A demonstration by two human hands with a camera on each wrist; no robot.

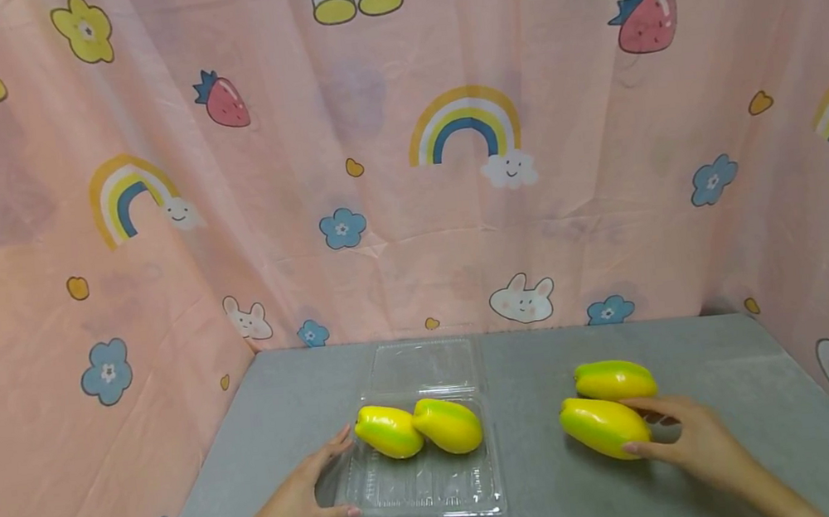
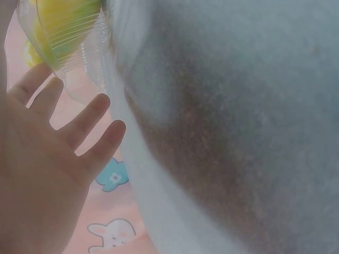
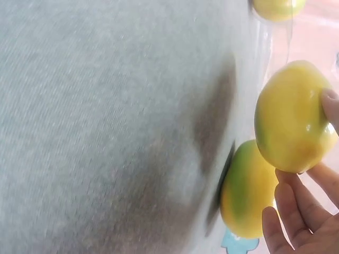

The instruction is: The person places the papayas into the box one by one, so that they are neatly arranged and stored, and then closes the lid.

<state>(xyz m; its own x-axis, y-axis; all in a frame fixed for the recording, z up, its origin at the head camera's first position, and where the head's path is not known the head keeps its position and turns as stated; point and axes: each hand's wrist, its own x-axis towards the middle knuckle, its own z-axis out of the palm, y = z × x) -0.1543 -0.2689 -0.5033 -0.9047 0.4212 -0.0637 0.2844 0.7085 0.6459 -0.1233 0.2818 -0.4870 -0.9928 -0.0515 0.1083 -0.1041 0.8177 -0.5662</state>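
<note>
My left hand (image 1: 298, 496) is at the left side of a clear plastic clamshell box (image 1: 423, 499), fingers and thumb spread along its edge; whether it touches is unclear. In the left wrist view, the left hand (image 2: 50, 143) has its fingers extended. Two glossy yellow-green papayas, one on the left (image 1: 390, 432) and one on the right (image 1: 452, 428), lie in the box. My right hand (image 1: 690, 440) holds another papaya (image 1: 601, 428) between thumb and fingers. In the right wrist view, this papaya (image 3: 293, 116) appears raised off the table. A further papaya (image 1: 616, 380) lies just behind it.
The box's hinged lid (image 1: 425, 366) lies folded back toward the rear of the grey table (image 1: 541, 479). A pink curtain (image 1: 415, 267) printed with rainbows, rabbits and flowers hangs behind the table and along both sides.
</note>
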